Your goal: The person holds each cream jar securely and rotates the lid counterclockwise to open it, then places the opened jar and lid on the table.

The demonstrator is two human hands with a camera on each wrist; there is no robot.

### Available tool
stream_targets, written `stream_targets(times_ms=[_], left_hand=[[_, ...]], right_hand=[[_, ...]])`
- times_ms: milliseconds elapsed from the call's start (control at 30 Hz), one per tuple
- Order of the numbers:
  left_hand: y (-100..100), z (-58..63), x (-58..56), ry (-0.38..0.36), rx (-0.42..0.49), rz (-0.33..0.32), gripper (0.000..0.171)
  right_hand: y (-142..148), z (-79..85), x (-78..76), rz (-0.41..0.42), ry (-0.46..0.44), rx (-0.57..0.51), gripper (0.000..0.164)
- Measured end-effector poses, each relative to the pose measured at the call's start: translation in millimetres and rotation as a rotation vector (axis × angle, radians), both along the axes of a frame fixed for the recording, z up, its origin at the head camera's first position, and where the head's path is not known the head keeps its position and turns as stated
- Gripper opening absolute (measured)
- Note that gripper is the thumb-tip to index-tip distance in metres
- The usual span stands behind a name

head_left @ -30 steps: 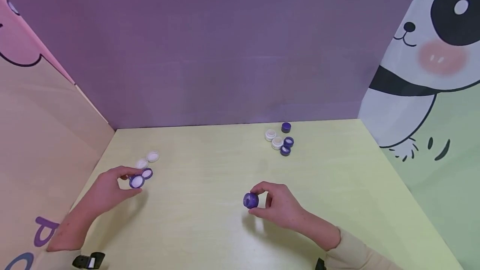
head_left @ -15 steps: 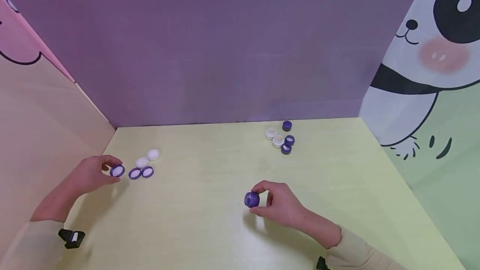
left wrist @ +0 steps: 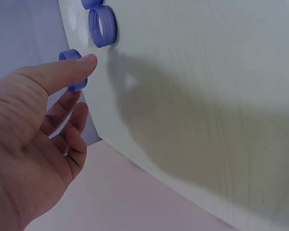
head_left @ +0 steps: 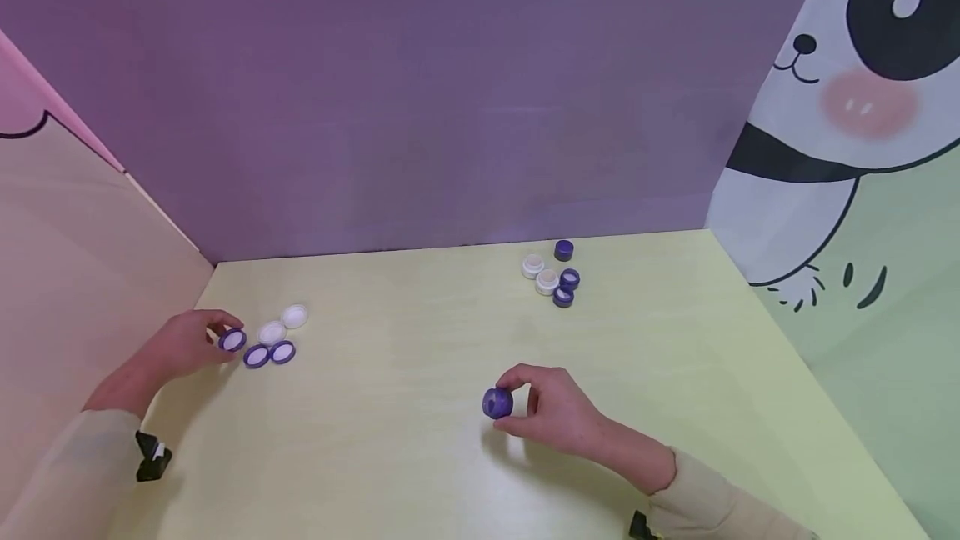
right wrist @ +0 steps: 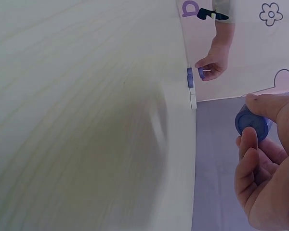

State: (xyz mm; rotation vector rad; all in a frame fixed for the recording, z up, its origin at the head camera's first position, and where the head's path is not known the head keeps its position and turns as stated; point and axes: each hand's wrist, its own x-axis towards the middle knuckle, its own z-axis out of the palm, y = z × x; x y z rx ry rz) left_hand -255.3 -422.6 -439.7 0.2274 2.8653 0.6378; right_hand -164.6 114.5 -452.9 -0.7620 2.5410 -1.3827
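At the left of the table, my left hand pinches a purple screw lid with a white inside, between thumb and fingers. Just right of it lie two similar purple lids and two white lids, grouped together. The left wrist view shows the held lid behind the thumb, beside another purple lid on the table. Near the middle, my right hand grips a small purple jar above the table, thumb below and fingers over the top. Its flat round end shows in the right wrist view.
Toward the back of the pale wooden table stand two small white jars and several purple ones, clustered. A purple wall closes off the back. Printed panels flank both sides.
My left hand has moved left with its purple lid, from over the other lids to beside them. The right hand keeps its grip on the jar and stays nearly in place.
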Motion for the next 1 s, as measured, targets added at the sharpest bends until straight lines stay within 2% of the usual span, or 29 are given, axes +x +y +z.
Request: stream_targets(times_ms=[367, 733, 1000], left_hand=[[-8, -13.1, -11.3, -0.072, 0.002, -0.014, 0.049], [-1, -19.7, -18.0, -0.051, 0.023, -0.079, 0.044], [4, -27.7, -26.0, -0.062, 0.020, -0.079, 0.044]], right_hand=[[-1, -0.9, 1.0, -0.008, -0.021, 0.024, 0.031], [-2, -6.6, 0.3, 0.003, -0.016, -0.006, 0.031], [-2, -10.2, -2.3, -0.011, -0.012, 0.014, 0.031]])
